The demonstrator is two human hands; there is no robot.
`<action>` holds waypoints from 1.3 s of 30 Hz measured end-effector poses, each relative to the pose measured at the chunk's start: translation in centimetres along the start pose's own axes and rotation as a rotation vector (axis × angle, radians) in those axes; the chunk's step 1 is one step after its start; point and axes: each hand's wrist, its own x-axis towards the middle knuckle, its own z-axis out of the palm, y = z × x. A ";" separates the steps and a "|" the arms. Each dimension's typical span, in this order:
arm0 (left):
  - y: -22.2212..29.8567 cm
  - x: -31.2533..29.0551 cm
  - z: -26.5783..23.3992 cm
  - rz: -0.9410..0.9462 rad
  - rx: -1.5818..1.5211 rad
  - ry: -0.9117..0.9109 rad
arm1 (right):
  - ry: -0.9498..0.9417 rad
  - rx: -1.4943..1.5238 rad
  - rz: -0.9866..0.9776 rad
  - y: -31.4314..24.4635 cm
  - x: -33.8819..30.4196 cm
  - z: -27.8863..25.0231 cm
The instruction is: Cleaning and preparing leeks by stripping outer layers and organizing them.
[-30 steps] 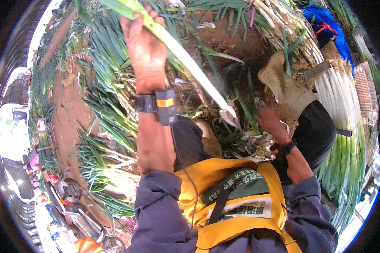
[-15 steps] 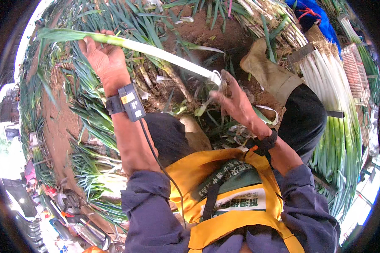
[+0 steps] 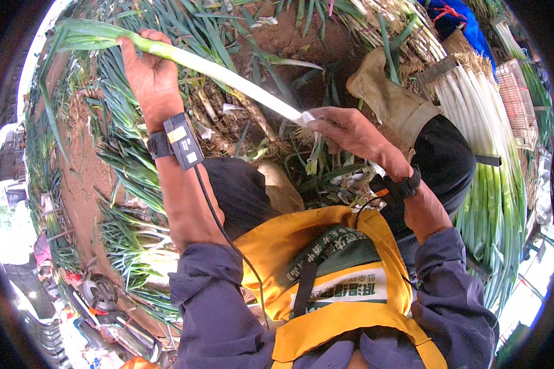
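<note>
Leek (image 3: 240,83) left of boot (image 3: 391,101), bundle (image 3: 486,129) right; crate (image 3: 516,103) beyond

**Burnt-out rims, a shaded middle**

We look through a round fisheye view with black corners and a thin blue-violet fringe along the right rim. Light is harshest at the left, where the background (image 3: 9,190) burns out to white; we find a smaller glare at the lower right. Between them we get soft daylight: the yellow apron (image 3: 345,326) shows vividly, and the leek shaft (image 3: 240,80) is nearly washed out. Shade darkens the soil (image 3: 335,52), and the black trousers (image 3: 446,160) lose their folds. To us the right hand (image 3: 357,132) looks slightly soft. The stacked leeks (image 3: 495,209) bow with the rim.
</note>
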 end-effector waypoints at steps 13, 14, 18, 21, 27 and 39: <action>0.6 0.4 -0.6 -0.052 -0.038 -0.029 | 0.195 -0.599 0.088 13.5 -4.1 -0.5; 0.1 -0.3 -0.3 -0.013 0.026 0.025 | 0.148 -0.457 0.038 11.7 -4.3 -0.9; -1.9 -0.4 -1.2 0.162 0.232 0.165 | 0.092 0.092 0.236 5.0 -1.9 -1.9; -5.0 -1.1 0.9 0.208 0.310 0.196 | -0.139 -0.580 0.062 8.0 -2.3 -2.0; -6.0 -2.0 1.9 0.158 0.485 0.044 | 0.325 -0.207 -0.149 -0.7 2.1 -1.9; -11.3 -3.6 3.8 0.059 0.463 -0.042 | 0.401 -0.278 -0.558 -7.8 11.0 -0.4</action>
